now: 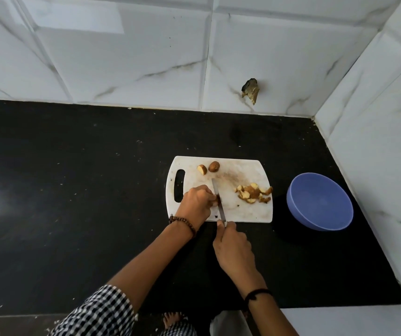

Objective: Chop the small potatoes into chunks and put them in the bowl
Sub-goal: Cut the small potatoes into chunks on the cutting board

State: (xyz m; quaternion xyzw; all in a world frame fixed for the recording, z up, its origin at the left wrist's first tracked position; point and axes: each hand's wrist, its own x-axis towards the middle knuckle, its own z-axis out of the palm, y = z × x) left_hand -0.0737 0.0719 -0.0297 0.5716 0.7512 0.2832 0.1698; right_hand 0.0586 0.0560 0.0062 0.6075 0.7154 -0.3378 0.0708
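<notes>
Head view: the left hand [198, 202] pins a small potato piece [217, 202] on the white cutting board [243, 212], its fingers [209, 197] curled and pinching the piece just beside the blade. The right hand [233, 248] grips the knife [219, 200] by its handle, which the closed hand hides, at the board's near edge. The blade runs away from the person, touching the piece. For a clean cut, the left fingertips should be kept tucked behind the knuckles and the piece set flat side down. The blade should come straight down. A pile of cut chunks [254, 193] lies at the board's right side. A half potato [201, 169] and a whole potato [214, 166] lie at the far edge. The blue bowl [299, 209] stands right of the board, apart from it, and no chunks show in it. The desk [73, 190] is black and speckled, and sits in a corner of marbled white tile wall [146, 57] with one broken patch [250, 89].
</notes>
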